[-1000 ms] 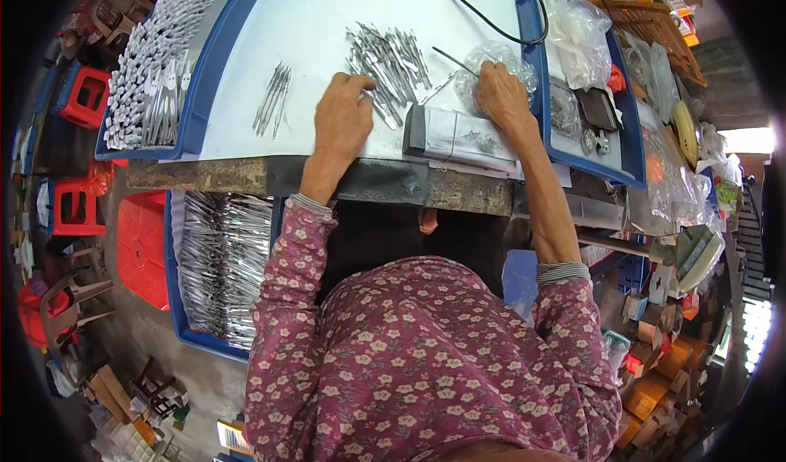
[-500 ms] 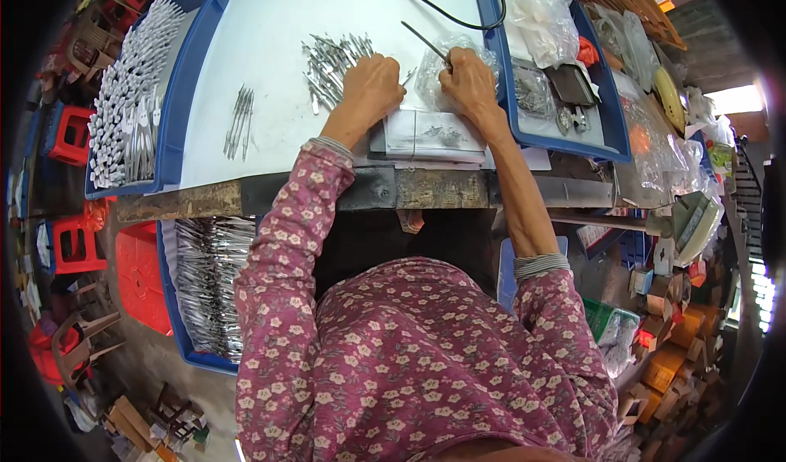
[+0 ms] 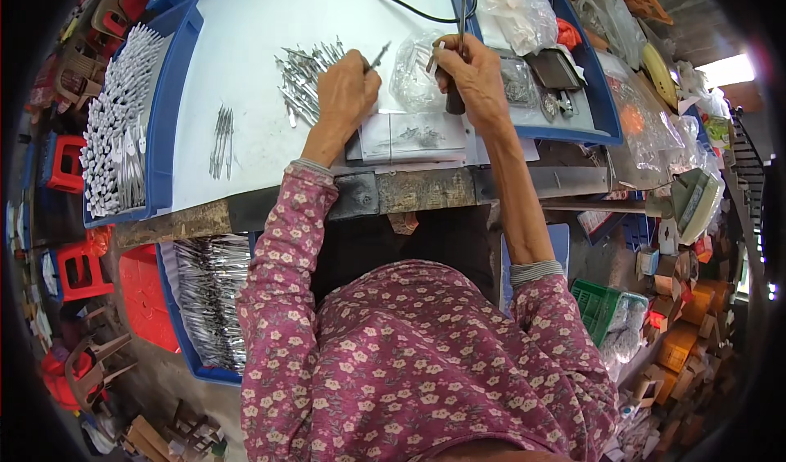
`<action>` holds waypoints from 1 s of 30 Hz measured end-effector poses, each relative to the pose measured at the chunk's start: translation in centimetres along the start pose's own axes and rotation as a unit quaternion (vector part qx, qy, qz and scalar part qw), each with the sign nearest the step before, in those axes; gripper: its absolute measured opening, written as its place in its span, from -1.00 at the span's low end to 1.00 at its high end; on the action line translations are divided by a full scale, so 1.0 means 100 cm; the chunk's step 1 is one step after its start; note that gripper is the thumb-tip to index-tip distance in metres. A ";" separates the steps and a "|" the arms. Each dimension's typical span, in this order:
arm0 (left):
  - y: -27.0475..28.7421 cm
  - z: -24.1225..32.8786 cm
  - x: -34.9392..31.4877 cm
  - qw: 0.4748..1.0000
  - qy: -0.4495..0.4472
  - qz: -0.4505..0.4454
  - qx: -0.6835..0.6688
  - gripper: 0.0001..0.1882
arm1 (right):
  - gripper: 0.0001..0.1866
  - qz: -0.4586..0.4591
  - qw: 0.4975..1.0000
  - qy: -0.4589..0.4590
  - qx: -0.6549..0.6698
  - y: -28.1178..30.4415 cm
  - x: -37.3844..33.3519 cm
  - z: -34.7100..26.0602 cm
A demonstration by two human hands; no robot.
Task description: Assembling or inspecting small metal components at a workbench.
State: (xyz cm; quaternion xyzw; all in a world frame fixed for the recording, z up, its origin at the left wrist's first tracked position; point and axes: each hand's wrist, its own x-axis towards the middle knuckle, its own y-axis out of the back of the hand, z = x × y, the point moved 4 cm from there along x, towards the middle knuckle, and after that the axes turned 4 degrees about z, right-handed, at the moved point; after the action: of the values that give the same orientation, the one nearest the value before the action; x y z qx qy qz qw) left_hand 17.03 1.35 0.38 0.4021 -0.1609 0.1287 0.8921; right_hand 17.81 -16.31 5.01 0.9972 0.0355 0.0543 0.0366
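My left hand (image 3: 348, 90) is closed on a slim silvery metal piece (image 3: 379, 54), whose dark tip sticks out past the fingers. Beside that hand lies a loose heap of similar metal pieces (image 3: 300, 77) on the white tabletop. In my right hand (image 3: 479, 85) is a slim dark tool (image 3: 455, 100), its handle below the fist and its thin shaft pointing away from me. Thumb and forefinger of this hand also pinch a small white piece (image 3: 436, 56). A clear plastic bag (image 3: 416, 73) lies between the hands, behind a flat white block (image 3: 413, 139) with dark metal bits on top.
A blue tray (image 3: 164, 167) packed with white-ended rods stands at the left, near a small row of metal pieces (image 3: 221, 143). Another blue tray (image 3: 602, 106) holds bags at the right. Below the table's edge (image 3: 426, 189) sits a filled blue bin (image 3: 214, 372).
My right hand has turned, so the tool's shaft now points away from me instead of to the left. A white piece shows in its fingers. A metal piece now projects from my left hand.
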 end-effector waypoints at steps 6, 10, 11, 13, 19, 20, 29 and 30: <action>0.037 0.012 -0.015 0.975 0.038 0.113 -0.188 -0.85 | -0.64 -0.059 0.997 -0.010 0.045 0.005 -0.018 -0.007; 0.059 0.022 -0.037 0.946 0.093 0.077 -0.300 -0.85 | -0.64 -0.063 0.997 0.002 0.041 0.004 -0.033 -0.013; 0.062 0.023 -0.042 0.935 0.095 0.084 -0.331 -0.86 | -0.63 -0.060 0.997 0.008 0.048 0.003 -0.035 -0.015; 0.065 0.026 -0.053 0.933 0.102 0.072 -0.336 -0.86 | -0.64 -0.060 0.997 0.010 0.046 0.003 -0.039 -0.013; 0.065 0.040 -0.075 0.956 0.089 -0.015 -0.278 -0.89 | -0.87 -0.070 0.995 -0.005 0.067 0.006 -0.054 -0.016; 0.064 0.043 -0.077 0.957 0.066 -0.010 -0.281 -0.88 | -0.87 -0.070 0.995 -0.007 0.066 0.005 -0.057 -0.020; 0.057 0.047 -0.085 0.973 -0.005 -0.060 -0.224 -0.88 | -0.77 -0.078 0.996 0.040 -0.035 0.007 -0.070 -0.025; 0.055 0.048 -0.085 0.973 -0.020 -0.061 -0.220 -0.87 | -0.77 -0.063 0.993 0.078 -0.057 0.007 -0.073 -0.026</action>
State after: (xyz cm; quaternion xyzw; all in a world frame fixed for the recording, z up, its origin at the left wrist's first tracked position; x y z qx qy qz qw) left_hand 6.38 0.45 3.76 0.2078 -0.1782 0.0271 0.9614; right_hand 10.34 -17.33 6.88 0.9820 0.0982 0.1312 0.0943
